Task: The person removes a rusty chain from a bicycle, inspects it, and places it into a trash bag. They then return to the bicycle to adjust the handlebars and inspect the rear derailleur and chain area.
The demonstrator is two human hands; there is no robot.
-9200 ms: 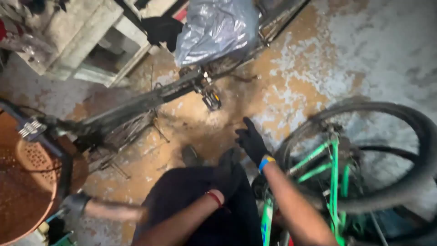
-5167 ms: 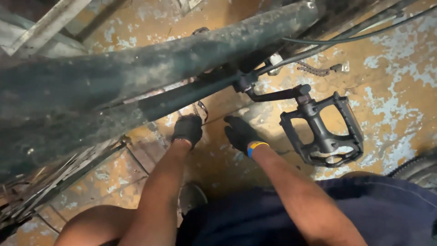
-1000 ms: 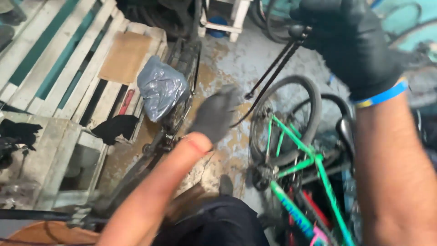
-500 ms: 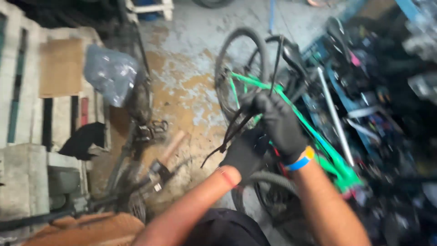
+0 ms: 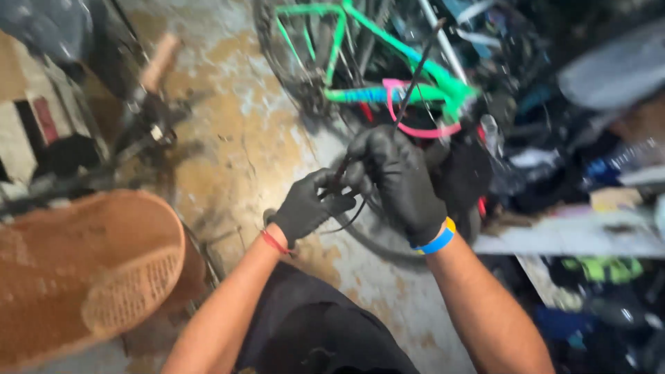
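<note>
Both hands have come together at the centre of the frame since half a second ago, when only the gloved right hand was up with the black cable and the left arm was bare of it. Now the left hand (image 5: 308,206), in a black glove, pinches the lower end of the thin black cable (image 5: 410,83), and the right hand (image 5: 398,179) closes round it just above, fingers curled tight. Up from the right fist the cable runs stiffly toward the top of the frame, crossing in front of the green bicycle frame (image 5: 388,66); below, a loop of it sags between the two hands. It looks light and springy, stiff enough to stand yet ready to whip or kink, so a hold close to the end, both hands near together as here, seems the surest. Lower left sits a rusty orange basket (image 5: 90,266); upper left, blurred, another bicycle with a tan grip (image 5: 161,61). A pink cable loop (image 5: 415,121) hangs off the green frame, right behind the hands. Stained concrete floor (image 5: 235,138) runs beneath it all.
</note>
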